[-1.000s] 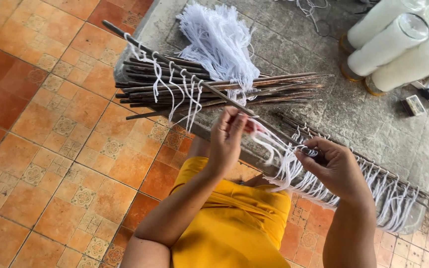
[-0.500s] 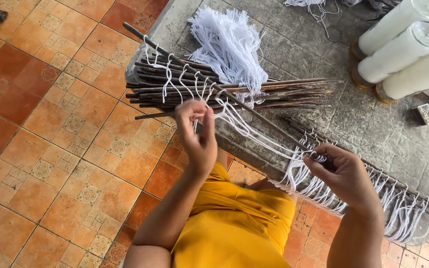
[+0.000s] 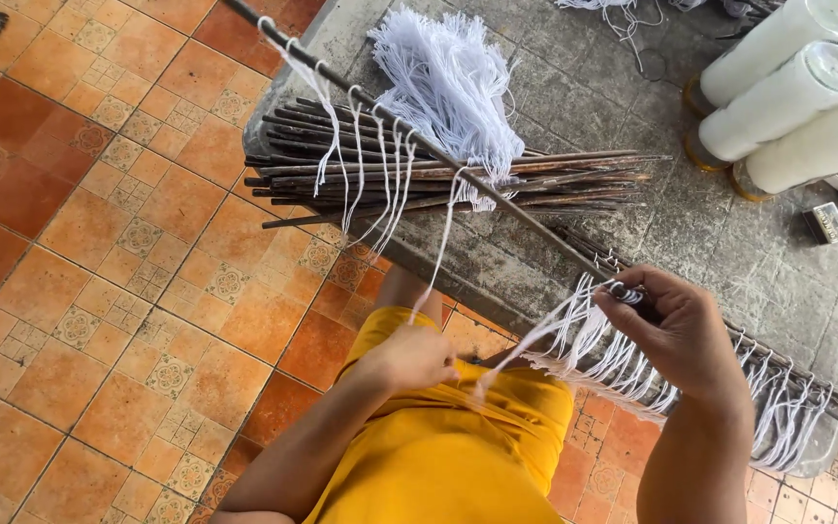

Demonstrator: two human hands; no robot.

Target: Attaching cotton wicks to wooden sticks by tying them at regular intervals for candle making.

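Floor tiles (image 3: 80, 243) in orange fill the left. Bundle of dark sticks (image 3: 438, 180) is laid on the grey stone slab (image 3: 632, 223), with a tuft of white strings (image 3: 448, 82) on top. One long stick (image 3: 497, 199) runs diagonally across the bundle, white loops hung along it.

Left hand (image 3: 409, 359) is now lowered over the yellow-clad lap, closed into a fist on a single white string (image 3: 438, 257) that is pulled taut down from the long stick; half a second ago it was raised near the bundle, fingers up.

Right hand (image 3: 676, 330) has stayed at the stick's lower stretch, fingers curled and pinching the stick and looped strings (image 3: 613, 364) there; a second strand is drawn from it toward the lap.

White candles in glass jars (image 3: 788, 97) lie at the slab's far right, a small box (image 3: 826, 223) just beside them. View has shifted slightly closer.
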